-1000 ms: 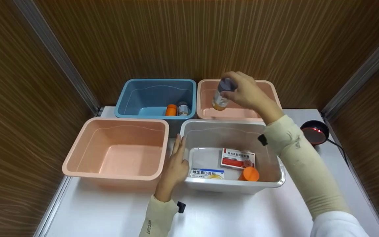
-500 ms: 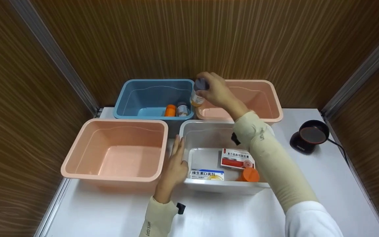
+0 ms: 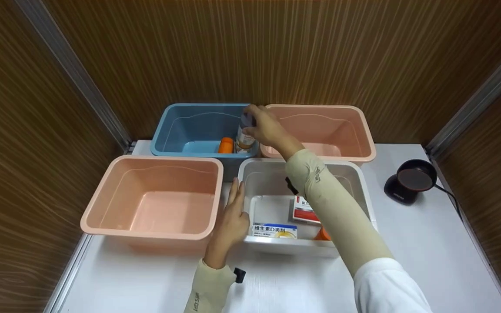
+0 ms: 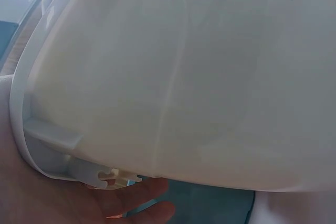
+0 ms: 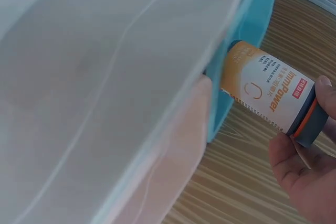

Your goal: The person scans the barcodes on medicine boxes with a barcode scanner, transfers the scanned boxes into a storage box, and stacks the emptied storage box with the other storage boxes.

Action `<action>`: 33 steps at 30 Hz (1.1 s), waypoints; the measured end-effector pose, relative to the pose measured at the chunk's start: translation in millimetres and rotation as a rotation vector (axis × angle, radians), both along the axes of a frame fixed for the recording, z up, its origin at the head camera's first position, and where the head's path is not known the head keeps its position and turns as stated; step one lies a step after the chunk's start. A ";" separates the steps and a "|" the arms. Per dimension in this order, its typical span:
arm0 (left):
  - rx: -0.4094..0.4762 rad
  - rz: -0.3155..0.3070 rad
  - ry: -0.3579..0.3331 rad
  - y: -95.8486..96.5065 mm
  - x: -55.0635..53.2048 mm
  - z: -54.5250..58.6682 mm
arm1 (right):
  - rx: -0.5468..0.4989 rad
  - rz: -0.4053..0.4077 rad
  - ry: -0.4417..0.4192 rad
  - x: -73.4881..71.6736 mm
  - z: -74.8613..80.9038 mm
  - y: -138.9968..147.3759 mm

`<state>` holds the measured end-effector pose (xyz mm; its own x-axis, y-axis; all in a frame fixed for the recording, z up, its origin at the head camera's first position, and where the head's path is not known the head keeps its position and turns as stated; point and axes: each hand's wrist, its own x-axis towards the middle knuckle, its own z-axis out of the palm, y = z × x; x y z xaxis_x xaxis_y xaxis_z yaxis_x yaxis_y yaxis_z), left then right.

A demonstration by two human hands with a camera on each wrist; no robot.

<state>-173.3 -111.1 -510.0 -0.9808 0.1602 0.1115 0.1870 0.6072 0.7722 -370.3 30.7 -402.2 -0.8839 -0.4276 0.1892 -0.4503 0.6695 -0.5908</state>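
My right hand grips a supplement bottle by its dark cap. The bottle has a white and orange label and hangs partly inside the right end of the blue bin. Below it in the head view stands an orange-capped bottle; another bottle seen there earlier is hidden behind the held one. My left hand rests with straight fingers against the left side of the white bin. In the left wrist view the fingers lie under that bin's rim.
The white bin holds a blue-and-white box, a red-and-white box and an orange-topped item. One pink bin stands front left, another pink bin back right. A black round device with a cable sits at right.
My right hand has carried the bottle leftward from above the back pink bin, then down into the blue bin's right end. My left hand has stayed in place.
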 end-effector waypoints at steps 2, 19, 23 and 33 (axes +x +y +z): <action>0.005 -0.008 0.015 -0.1 0.4 -0.2 | 0.031 0.011 0.002 -1.2 -4.9 -2.5; -0.011 -0.018 0.033 -1.0 0.2 -2.5 | 0.260 0.076 -0.071 3.2 -24.6 -15.4; -0.026 -0.010 0.013 -1.1 -0.3 -1.6 | 0.286 0.092 -0.065 3.9 -25.4 -17.8; 0.001 -0.022 0.022 -5.5 -2.6 -4.7 | 0.369 0.108 -0.043 2.7 -31.2 -25.1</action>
